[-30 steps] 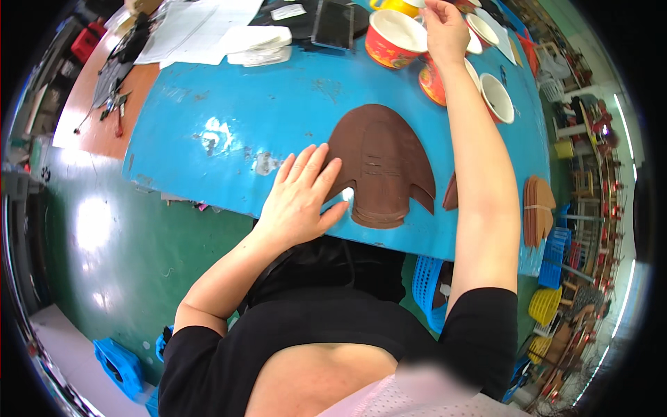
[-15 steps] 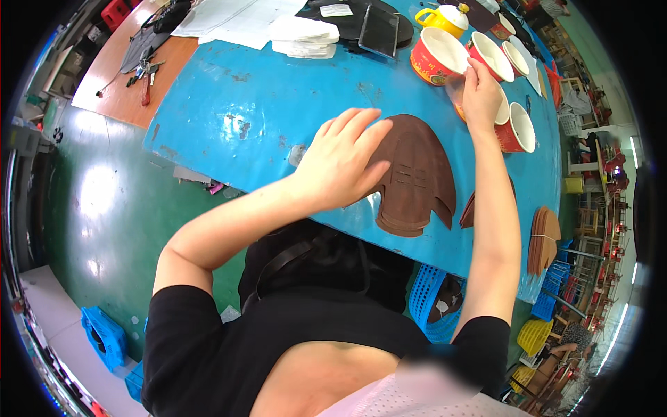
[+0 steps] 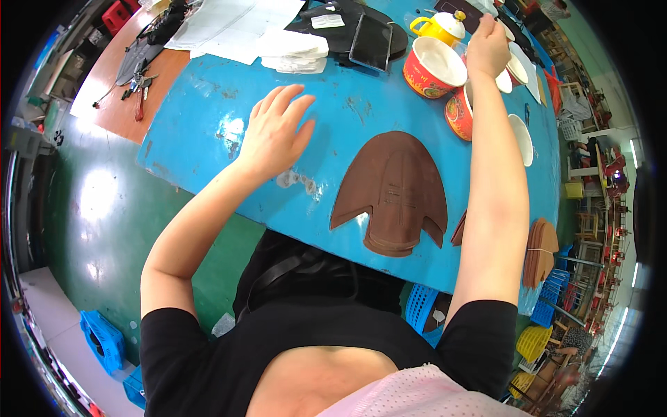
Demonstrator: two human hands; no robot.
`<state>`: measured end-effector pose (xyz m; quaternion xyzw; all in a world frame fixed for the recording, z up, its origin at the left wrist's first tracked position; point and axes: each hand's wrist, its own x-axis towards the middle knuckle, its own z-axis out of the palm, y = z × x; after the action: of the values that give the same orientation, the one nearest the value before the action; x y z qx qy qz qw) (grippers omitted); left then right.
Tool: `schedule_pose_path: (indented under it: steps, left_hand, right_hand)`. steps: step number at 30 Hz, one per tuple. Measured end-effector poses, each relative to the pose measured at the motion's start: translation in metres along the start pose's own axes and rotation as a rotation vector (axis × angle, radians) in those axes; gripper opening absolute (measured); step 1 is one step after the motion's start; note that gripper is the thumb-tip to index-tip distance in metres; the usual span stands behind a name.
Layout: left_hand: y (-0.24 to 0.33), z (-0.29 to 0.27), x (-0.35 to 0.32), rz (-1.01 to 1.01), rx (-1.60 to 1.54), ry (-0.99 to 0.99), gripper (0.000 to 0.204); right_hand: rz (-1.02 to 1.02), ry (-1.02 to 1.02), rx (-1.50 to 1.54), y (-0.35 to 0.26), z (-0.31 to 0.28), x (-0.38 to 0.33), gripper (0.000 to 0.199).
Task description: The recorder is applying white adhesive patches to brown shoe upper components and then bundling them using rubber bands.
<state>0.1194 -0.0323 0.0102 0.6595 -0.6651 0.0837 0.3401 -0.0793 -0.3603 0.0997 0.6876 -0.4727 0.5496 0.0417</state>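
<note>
A stack of brown leather-like shoe-upper pieces (image 3: 396, 184), rounded at the far end and notched at the near one, lies on the blue table (image 3: 208, 125). My left hand (image 3: 273, 133) hovers left of this stack, its fingers spread and nothing in them. Farther right, my right hand (image 3: 488, 50) is among several red-and-white paper bowls. Its fingers are bunched; what they pinch, if anything, is hidden. Just left of it stands a red paper bowl (image 3: 427, 75), with another bowl (image 3: 457, 117) nearer me, partly behind my forearm.
Beyond the bowls is a yellow teapot (image 3: 439, 28) with a white lid. A dark phone (image 3: 370, 44), stacked white cards (image 3: 295, 52) and paper sheets (image 3: 233, 28) lie at the far side. A banded stack of tan pieces (image 3: 540, 251) sits at the right edge.
My left hand has moved left, away from the brown stack. My right hand has reached farther over the bowls. The view has shifted slightly.
</note>
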Motion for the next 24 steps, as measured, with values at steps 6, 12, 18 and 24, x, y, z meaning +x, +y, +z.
schedule_pose_path:
  steps: [6,12,18,24]
  left_hand:
    - [-0.029,-0.015,-0.002,-0.054,0.093,-0.001,0.037]
    - [-0.061,-0.009,0.031,-0.057,0.113,0.075,0.039]
    - [-0.084,0.0,0.068,0.018,0.265,0.116,0.041]
    - [-0.095,0.01,0.085,0.012,0.248,0.006,0.041]
  right_hand:
    - [0.206,-0.946,-0.1,-0.012,0.039,-0.019,0.073]
    - [0.361,-0.618,0.413,0.003,0.026,-0.002,0.045]
    - [0.024,-1.358,0.247,0.002,-0.024,-0.016,0.058]
    - [0.25,-1.268,0.12,-0.004,-0.008,-0.03,0.061]
